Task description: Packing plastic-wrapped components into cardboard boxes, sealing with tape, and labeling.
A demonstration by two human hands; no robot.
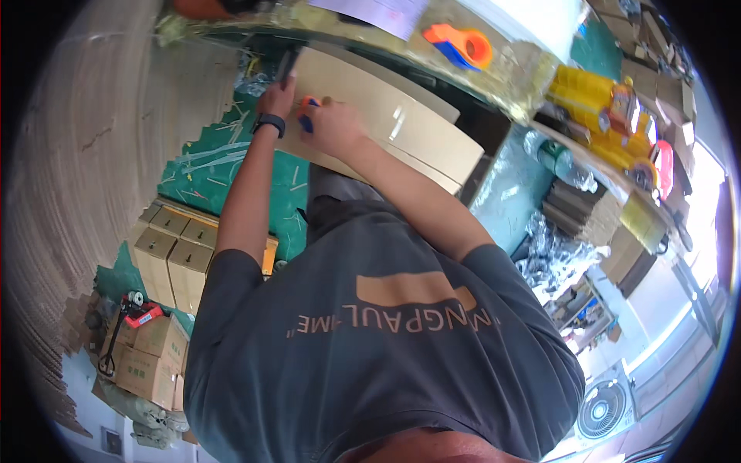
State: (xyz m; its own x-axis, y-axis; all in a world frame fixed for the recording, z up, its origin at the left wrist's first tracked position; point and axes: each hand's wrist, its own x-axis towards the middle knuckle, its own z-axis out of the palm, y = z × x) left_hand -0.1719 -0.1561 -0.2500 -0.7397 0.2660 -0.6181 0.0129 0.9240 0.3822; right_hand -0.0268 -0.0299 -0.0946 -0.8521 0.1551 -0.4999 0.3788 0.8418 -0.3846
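Two hands brought close together at the left end of a carton

Far left, a stack of corrugated cardboard (85, 147) stands beside a green surface (289, 176) strewn with pale scraps; tan boxes (171, 258) are grouped on its lower part.

Next, the left hand (276, 100) lies at the carton's left end. The chief hazard is here: it is so near the other hand's tool that a slip to the left could nick or pinch the fingers. The left forearm rises almost straight, a dark band (269, 123) at the wrist. A dark, narrow piece (288, 65) shows at the fingertips; whether it is gripped, and how far the fingers are spread, cannot be told.

In the centre, the right hand (336, 126) is curled about an orange-and-blue tool (309, 114), its forearm slanting up and leftward across the body. Should it press unevenly, the tool might skid.

The tan carton (363, 86) extends rightward from the hands, in front of the torso. With both hands at one end, a hard push could swing the far end, since no hand braces it.

Farther right, a second orange-and-blue tool (469, 50) rests on a ledge, and yellow rolls (579, 96) are piled beyond.
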